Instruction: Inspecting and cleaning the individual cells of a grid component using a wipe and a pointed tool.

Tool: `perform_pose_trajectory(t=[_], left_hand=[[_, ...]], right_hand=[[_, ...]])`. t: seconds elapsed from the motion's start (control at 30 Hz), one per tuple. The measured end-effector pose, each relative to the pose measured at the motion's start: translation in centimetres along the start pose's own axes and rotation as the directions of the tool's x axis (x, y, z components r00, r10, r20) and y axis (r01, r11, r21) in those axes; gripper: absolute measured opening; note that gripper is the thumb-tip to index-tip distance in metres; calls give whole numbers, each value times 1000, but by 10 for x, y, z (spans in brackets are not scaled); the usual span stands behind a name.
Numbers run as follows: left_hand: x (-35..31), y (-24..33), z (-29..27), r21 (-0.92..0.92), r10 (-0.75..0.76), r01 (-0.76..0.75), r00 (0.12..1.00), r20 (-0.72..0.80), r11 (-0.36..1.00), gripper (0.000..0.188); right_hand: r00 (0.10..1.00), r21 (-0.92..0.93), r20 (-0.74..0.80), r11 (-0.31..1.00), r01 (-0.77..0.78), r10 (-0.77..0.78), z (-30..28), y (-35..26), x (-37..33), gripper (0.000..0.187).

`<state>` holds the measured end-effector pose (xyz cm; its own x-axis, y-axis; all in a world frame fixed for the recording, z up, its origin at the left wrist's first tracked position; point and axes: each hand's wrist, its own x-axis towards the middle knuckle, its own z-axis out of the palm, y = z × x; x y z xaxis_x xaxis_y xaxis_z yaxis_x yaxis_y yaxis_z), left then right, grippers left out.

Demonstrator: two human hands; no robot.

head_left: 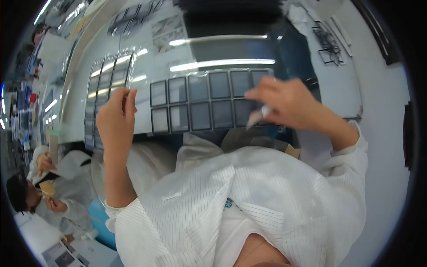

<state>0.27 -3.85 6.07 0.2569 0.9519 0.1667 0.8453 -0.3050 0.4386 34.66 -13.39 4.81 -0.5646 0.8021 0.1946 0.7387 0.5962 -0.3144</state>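
A sheet of grey rectangles with dark borders (177,118), set in two rows, lies along the near edge of the glossy worktable. Over its right end is my right hand (289,103), closed around a short, pale, pointed tool (258,117) whose tip faces down and left; blur hides its exact kind. My left hand (114,118) is raised between this sheet and a second dark-bordered sheet (103,79) at the left. Its thumb and fingers are pinched together, and whatever they hold, if anything, cannot be made out.
Loose dark frames (329,46) lie in a heap at the far right, near crumpled white material (299,18). More dark-bordered pieces (133,18) sit at the far left of the table. A co-worker (66,196) in white sits at the lower left.
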Motion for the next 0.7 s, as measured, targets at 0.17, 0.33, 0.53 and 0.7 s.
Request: perform_pose_trajectory(t=[0.17, 0.33, 0.53, 0.7], left_hand=[[-60, -35, 24, 314, -22, 49, 996, -87, 948, 19], [-71, -29, 35, -292, -304, 302, 952, 37, 908, 23], [-72, -34, 41, -639, -307, 364, 929, 205, 678, 42], [-65, -32, 25, -769, -206, 531, 847, 489, 357, 56]], right_hand=[[995, -66, 71, 995, 80, -75, 43, -23, -5, 57], [995, -181, 37, 979, 99, -94, 55, -29, -6, 58], [984, -216, 28, 960, 176, -174, 47, -29, -4, 53], [955, -178, 58, 938, 298, -292, 29, -36, -4, 45]])
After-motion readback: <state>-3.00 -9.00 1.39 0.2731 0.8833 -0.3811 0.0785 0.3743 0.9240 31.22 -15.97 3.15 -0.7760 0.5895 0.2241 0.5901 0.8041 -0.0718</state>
